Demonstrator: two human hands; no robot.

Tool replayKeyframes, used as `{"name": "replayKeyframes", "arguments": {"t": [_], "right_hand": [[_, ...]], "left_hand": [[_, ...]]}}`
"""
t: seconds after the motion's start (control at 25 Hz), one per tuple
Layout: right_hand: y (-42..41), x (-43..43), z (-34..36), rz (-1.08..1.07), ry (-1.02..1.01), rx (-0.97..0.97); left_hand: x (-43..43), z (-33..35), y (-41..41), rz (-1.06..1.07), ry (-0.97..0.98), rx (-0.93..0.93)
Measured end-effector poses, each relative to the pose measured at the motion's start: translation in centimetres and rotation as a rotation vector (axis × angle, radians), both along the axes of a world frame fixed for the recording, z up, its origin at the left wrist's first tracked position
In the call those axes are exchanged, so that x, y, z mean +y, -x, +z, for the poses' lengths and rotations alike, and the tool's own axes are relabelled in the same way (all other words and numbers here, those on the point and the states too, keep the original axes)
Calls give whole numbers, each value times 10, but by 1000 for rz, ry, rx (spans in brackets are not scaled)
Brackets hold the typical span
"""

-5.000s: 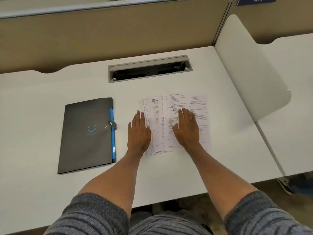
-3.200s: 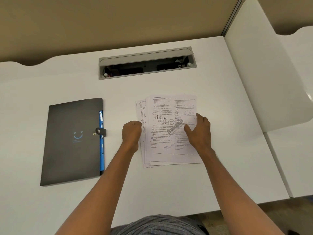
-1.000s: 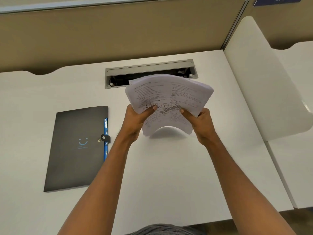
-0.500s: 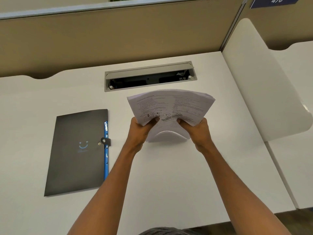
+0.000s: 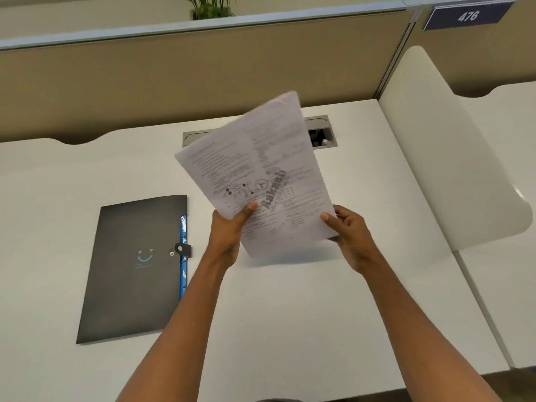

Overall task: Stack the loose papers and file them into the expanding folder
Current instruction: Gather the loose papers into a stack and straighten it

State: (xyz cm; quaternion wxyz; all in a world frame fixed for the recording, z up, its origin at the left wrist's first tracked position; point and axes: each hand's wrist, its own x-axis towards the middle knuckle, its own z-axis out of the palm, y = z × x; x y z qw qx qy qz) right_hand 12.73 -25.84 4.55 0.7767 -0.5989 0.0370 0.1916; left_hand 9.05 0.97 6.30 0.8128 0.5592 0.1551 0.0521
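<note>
A bundle of printed white papers (image 5: 261,169) is held up above the white desk (image 5: 290,314), tilted with its top leaning right and slightly blurred. My left hand (image 5: 227,236) pinches its lower left edge, thumb on the front sheet. My right hand (image 5: 351,233) grips the lower right corner. The black expanding folder (image 5: 136,268) lies flat on the desk to the left of my left arm. It is closed, with a button strap on its right edge and a blue strip showing there.
A grey cable slot (image 5: 319,132) is set into the desk behind the papers. A beige partition (image 5: 174,74) runs along the back. A white curved divider panel (image 5: 441,158) stands at the right, with another desk beyond it.
The papers went from lying spread on the desk to gathered in both hands. In the last half second the bundle rose and swung from bowed and level to nearly upright, tilted right.
</note>
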Motion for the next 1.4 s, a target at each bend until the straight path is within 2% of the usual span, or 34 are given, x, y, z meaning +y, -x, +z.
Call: {"name": "replayKeyframes", "arguments": {"t": [0.12,0.28,0.48,0.72,0.8,1.0,1.12,1.28,1.4], "right_hand": [[13,20,1,-22,-275,99],[24,62,9,-70,-406,106],[20,68,20,-210,-247,80],[9,33,22,-199,-4,79],[6,18,25,-177,53,62],[-2,-15,32,-18,173,-8],[-5,-23,36,65,217,-42],[-5,-18,32,18,283,-68],[0,-10,23,-99,299,-118]], "left_hand": [[-10,6,-6,63,200,-29],[-38,12,-5,92,372,-58],[-44,7,4,57,381,-55],[17,3,9,66,390,38],[46,4,8,22,356,74],[87,11,1,-357,8,194],[77,12,-2,-490,-40,235],[54,2,-2,-442,-71,229],[35,-5,0,-324,-197,177]]}}
